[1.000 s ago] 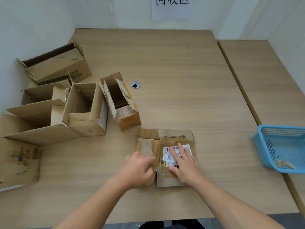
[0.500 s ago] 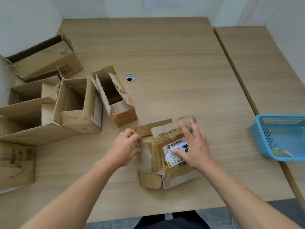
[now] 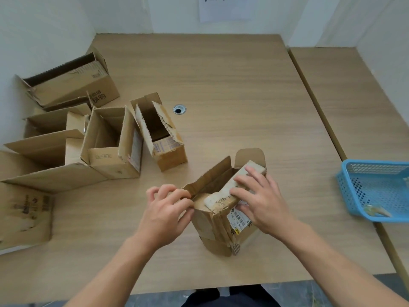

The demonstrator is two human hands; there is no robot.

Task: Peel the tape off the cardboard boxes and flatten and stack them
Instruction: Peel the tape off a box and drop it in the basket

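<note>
- The left hand (image 3: 168, 209) has its fingers (image 3: 164, 191) curled; thumb and forefinger pinch the edge of a raised side flap of a small cardboard box (image 3: 212, 227).
- The right hand (image 3: 262, 202) lies on top of the same box with its fingers (image 3: 251, 177) spread wide, pressing down on a top flap that carries a pale, worn strip of tape (image 3: 221, 199).
- The box stands on the near middle of the desk (image 3: 232, 89), between the two hands. It is partly open, with a rounded tuck flap sticking up at its far end.
- A white shipping label (image 3: 240, 219) with a barcode sits on the box side facing the camera, just below the right hand.
- To the left, well apart from the hands, is a cluster of open boxes (image 3: 112, 147) with their flaps up. The nearest is a narrow one (image 3: 163, 140) tilted on its side.
- A flat piece of cardboard (image 3: 24, 214) lies at the desk's left edge.
- A round cable hole (image 3: 179, 109) is set in the desk just beyond the narrow box.
- A blue basket (image 3: 374, 171) rests at the right, by the seam with a second desk; something small and pale lies inside it.
- A paper sign (image 3: 228, 7) hangs on the wall behind, cut off at the top.
</note>
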